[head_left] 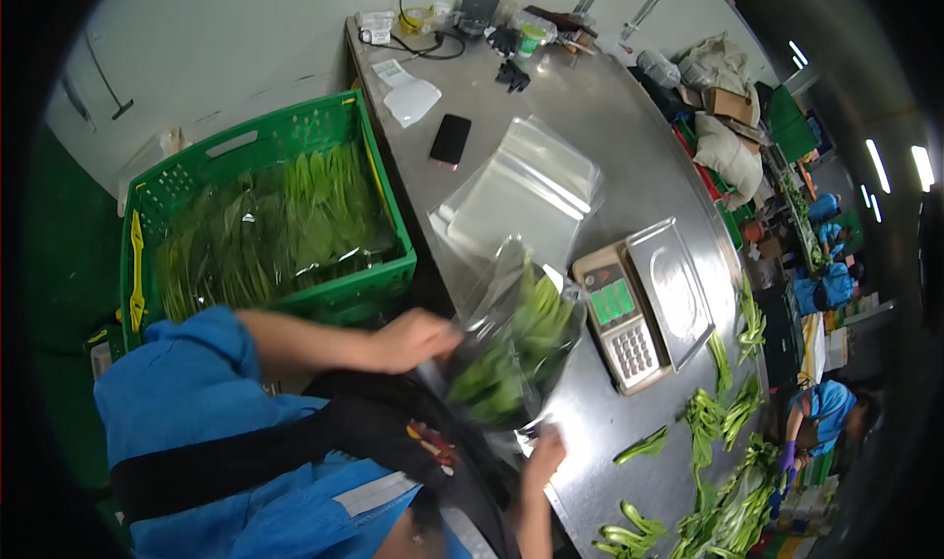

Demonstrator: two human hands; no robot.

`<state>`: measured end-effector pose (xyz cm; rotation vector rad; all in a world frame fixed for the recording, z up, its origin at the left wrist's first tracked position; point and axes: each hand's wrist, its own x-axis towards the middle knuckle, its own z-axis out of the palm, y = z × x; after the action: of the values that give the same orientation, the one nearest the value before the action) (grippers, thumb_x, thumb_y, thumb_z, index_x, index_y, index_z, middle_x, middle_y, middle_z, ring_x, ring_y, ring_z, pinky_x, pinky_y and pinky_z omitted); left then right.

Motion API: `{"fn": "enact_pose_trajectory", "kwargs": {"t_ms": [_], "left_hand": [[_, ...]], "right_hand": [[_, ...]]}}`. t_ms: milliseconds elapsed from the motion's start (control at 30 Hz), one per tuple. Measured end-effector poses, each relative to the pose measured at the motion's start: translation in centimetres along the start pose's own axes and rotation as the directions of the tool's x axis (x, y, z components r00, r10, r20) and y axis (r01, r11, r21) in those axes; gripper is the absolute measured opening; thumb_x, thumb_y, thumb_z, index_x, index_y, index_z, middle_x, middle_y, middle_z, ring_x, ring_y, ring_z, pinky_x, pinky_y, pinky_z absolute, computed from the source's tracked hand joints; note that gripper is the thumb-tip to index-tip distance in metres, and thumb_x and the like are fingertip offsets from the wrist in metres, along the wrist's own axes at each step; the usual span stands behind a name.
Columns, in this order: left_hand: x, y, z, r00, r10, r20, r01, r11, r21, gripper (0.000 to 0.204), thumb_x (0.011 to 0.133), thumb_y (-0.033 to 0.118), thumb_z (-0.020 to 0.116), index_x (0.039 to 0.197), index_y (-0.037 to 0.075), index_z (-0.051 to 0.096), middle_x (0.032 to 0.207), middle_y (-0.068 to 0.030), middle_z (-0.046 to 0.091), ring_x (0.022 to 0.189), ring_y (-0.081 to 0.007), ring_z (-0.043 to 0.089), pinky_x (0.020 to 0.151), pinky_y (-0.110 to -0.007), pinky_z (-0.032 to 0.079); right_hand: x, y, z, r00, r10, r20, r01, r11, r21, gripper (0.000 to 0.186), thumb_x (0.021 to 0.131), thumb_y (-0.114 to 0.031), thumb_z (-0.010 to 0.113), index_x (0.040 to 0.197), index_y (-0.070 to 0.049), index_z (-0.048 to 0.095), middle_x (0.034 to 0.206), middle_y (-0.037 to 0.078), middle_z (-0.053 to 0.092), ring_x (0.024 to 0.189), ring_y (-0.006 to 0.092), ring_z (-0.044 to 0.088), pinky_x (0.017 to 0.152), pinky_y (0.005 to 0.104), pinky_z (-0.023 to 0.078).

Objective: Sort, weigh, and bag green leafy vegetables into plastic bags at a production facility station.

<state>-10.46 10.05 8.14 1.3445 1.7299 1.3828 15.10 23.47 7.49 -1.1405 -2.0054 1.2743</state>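
Holding one filled clear bag [516, 343] of leafy greens [492, 387] over the near edge of the tabletop [590, 451], just left of the scale [618, 313]. Pinching the bag's near edge with the right hand [544, 456]. Curling the left hand [415, 341] at the bag's left side; too blurred there, so cannot tell whether gripping film or merely brushing it.

Could lose the bag over the near edge through too light a pinch on slick film. Could split the thin plastic by tugging too hard. Might also knock the scale by swinging the bag right.

Counting up: one bag between the hands, one scale, one green crate [379, 284] at left, one dark phone [450, 139] and one fanned stack of empty bags [516, 190] farther along. Can see several bagged greens [329, 200] in the crate, but cannot number them. At near right, can pick out one lone sprig [641, 446], one small bunch [629, 534] and a loose heap [733, 510], too tangled to count
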Motion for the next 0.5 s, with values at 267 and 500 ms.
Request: {"fn": "enact_pose_trajectory", "kwargs": {"t_ms": [267, 500], "left_hand": [[14.2, 11.9, -3.9, 0.999, 0.033, -0.033, -0.046, 0.815, -0.577, 0.045, 0.088, 0.043, 0.042, 0.064, 0.006, 0.051, 0.065, -0.0067, 0.056, 0.06, -0.0159, 0.056, 0.061, -0.03, 0.046], [15.1, 11.0, -2.2, 0.926, -0.136, 0.351, 0.355, 0.626, -0.694, 0.028, 0.088, 0.028, 0.048, 0.072, 0.006, 0.052, 0.086, -0.0093, 0.06, 0.078, -0.0163, 0.058, 0.062, -0.028, 0.046]], "right_hand": [[11.7, -16.0, -8.6, 0.877, -0.353, -0.327, 0.462, 0.808, 0.367, 0.011, 0.081, -0.01, 0.056, 0.079, 0.0, 0.052, 0.071, 0.004, 0.055, 0.066, 0.0092, 0.051, 0.062, 0.0202, 0.041], [11.5, -21.9, -5.8, 0.857, -0.459, 0.233, 0.48, 0.549, -0.684, 0.02, 0.079, -0.024, 0.056, 0.087, -0.007, 0.062, 0.073, 0.016, 0.061, 0.07, 0.032, 0.06, 0.063, 0.0375, 0.046]]}}
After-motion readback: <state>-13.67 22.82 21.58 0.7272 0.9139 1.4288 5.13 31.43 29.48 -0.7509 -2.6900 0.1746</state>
